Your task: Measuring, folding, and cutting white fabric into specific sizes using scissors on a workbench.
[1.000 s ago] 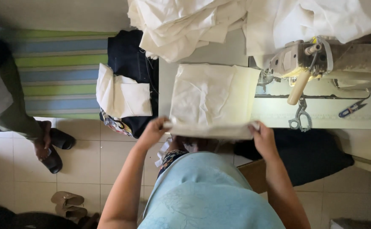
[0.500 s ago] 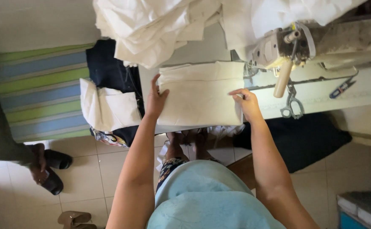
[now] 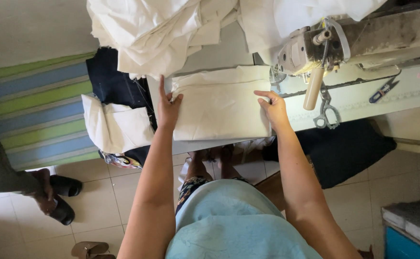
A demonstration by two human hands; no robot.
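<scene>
A small sewing workshop, by the look of it home-run. Just right of the right hand's fingers [image 3: 267, 98] stands a worn industrial sewing machine [image 3: 363, 41] on a pale table [image 3: 363, 103], with thread snips [image 3: 383, 90] further right. Above the left hand's fingers [image 3: 164, 91] lies a heap of white cloth [image 3: 157, 33]; left of them, dark fabric [image 3: 111, 81] and a cut white piece [image 3: 114, 127]. Below is a tiled floor [image 3: 99, 201] with a striped mat [image 3: 37, 115] and sandals [image 3: 61, 196]

folded cloth [image 3: 222, 103] on table [image 3: 219, 48] | sewing machine [image 3: 358, 41] right of it | cloth heap [image 3: 157, 33] behind
</scene>
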